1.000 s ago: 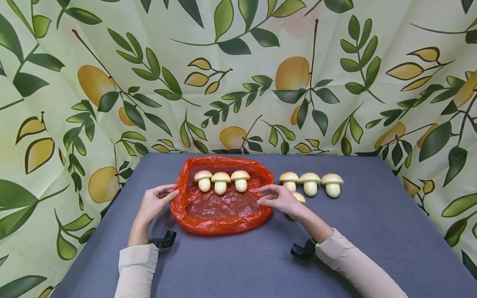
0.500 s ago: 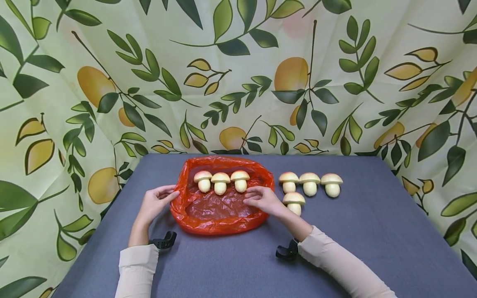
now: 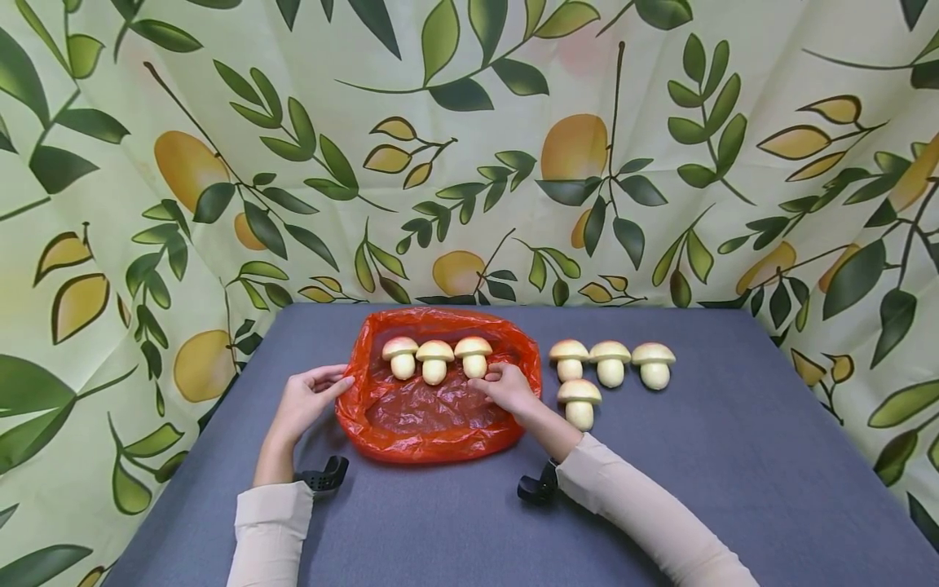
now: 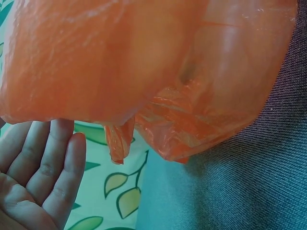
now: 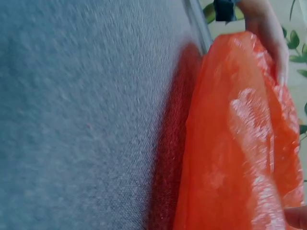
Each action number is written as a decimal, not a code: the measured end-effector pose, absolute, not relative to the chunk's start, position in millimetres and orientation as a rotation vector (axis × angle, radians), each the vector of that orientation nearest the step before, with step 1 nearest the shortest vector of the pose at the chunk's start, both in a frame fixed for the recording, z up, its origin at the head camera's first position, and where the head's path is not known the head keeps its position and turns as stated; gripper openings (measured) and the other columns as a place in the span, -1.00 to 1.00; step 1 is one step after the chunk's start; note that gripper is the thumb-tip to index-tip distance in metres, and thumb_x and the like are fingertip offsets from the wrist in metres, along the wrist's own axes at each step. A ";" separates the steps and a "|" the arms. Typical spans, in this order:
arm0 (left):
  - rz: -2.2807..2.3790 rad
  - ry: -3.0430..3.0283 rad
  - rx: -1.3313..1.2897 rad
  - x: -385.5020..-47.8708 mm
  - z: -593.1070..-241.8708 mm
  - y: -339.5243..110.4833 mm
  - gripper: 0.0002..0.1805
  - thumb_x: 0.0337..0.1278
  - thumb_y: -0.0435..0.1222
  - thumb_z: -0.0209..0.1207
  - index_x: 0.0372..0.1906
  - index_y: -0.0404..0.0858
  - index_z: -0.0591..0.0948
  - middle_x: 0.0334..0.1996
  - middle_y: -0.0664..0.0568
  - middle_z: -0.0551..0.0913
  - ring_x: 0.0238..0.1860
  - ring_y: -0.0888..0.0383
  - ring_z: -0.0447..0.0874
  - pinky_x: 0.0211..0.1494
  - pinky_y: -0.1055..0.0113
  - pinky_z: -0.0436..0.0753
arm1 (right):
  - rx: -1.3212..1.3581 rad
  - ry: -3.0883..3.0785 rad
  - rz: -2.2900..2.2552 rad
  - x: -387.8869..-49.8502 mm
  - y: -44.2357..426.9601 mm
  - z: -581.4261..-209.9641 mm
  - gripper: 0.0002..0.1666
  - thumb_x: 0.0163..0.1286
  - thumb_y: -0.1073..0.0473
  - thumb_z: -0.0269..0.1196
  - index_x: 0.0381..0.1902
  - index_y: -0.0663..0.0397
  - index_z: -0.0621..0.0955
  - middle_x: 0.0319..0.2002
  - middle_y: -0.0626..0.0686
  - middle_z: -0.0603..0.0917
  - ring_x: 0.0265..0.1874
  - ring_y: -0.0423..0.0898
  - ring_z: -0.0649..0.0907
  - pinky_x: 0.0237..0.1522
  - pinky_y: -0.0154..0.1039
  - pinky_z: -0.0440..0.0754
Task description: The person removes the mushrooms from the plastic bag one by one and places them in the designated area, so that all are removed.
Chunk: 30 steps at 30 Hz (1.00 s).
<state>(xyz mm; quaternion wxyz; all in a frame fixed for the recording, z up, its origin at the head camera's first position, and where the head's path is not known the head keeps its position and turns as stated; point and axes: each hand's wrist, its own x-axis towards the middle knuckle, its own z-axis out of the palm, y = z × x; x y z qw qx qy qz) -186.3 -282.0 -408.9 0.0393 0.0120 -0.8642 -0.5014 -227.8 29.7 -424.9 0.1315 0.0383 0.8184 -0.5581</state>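
An open red plastic bag (image 3: 425, 448) lies on the table, with three toy mushrooms in a row inside: a left one (image 3: 400, 357), a middle one (image 3: 434, 362) and a right one (image 3: 473, 357). My left hand (image 3: 308, 399) pinches the bag's left rim; in the left wrist view its fingers (image 4: 48, 163) pass behind the plastic. Over the bag's right side, my right hand (image 3: 511, 391) has its fingertips beside the right mushroom's stem, loosely bent. Whether they touch the stem is hard to see. In the right wrist view, the bag hides most of that hand.
Right of the bag, several more toy mushrooms (image 3: 610, 363) stand in a row, and one (image 3: 579, 401) lies nearer, close to my right forearm. A blue-grey cloth covers the table (image 3: 411, 530). Behind hangs a leaf-patterned curtain (image 3: 499, 244).
My right hand has moved left, from the bag's right rim to the right mushroom's stem, uncovering the nearer mushroom outside. The left hand, bag and mushrooms have stayed put.
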 end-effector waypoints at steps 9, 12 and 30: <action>-1.534 -2.653 0.035 -186.9 -410.0 -280.9 -0.55 0.20 -0.20 0.25 0.09 -0.42 0.60 -0.14 -0.24 0.73 -0.35 0.56 0.61 -0.20 0.63 0.57 | 0.175 2.430 -1.617 -240.0 18.6 -435.6 -0.49 0.20 0.15 0.37 -0.02 0.42 0.53 -0.57 -0.04 0.52 -0.63 -0.24 0.55 -0.51 -0.37 0.61; -1.534 -2.656 0.037 -186.5 -409.6 -280.5 -0.55 0.20 -0.19 0.25 0.09 -0.41 0.60 -0.13 -0.25 0.73 -0.34 0.56 0.61 -0.20 0.63 0.57 | 0.215 2.468 -1.600 -243.3 13.7 -437.7 -0.54 0.19 0.12 0.37 -0.09 0.38 0.56 -0.66 -0.09 0.43 -0.73 -0.26 0.47 -0.62 -0.43 0.47; -1.515 -2.661 0.030 -188.8 -413.6 -279.9 -0.57 0.21 -0.22 0.24 0.07 -0.43 0.60 -0.16 -0.25 0.73 -0.35 0.57 0.60 -0.20 0.63 0.57 | 0.353 2.732 -1.442 -251.4 1.7 -448.0 -0.56 0.12 0.04 0.44 -0.24 0.33 0.65 -0.31 0.23 0.70 -0.43 -0.02 0.53 -0.36 -0.25 0.47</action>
